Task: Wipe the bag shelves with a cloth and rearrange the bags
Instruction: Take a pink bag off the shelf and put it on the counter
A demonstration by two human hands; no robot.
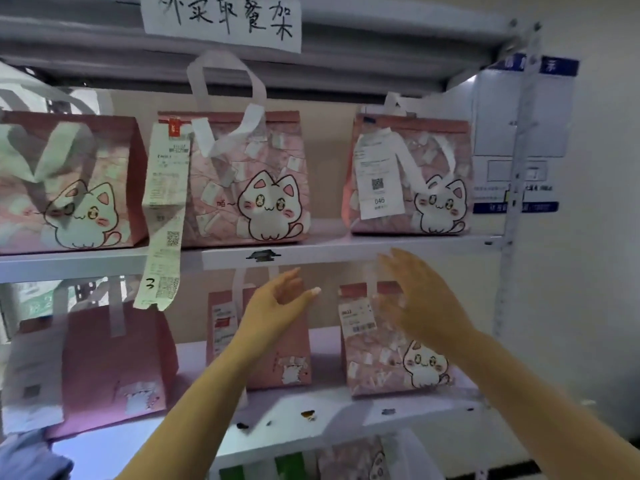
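While three pink cat-print bags are sitting on the upper shelf (346, 249) and three more on the lower shelf (311, 403), the person is raising both hands empty. The left hand (280, 303) and right hand (419, 299) are hanging open-fingered before the middle lower bag (270, 355) and right lower bag (388, 358), which are wearing white handles and receipts.

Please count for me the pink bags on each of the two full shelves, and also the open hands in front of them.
Pink bags on the upper shelf: 3 (left, middle, right)
Pink bags on the lower shelf: 3 (left, middle, right)
Open hands: 2 (left hand, right hand)
Total: 8
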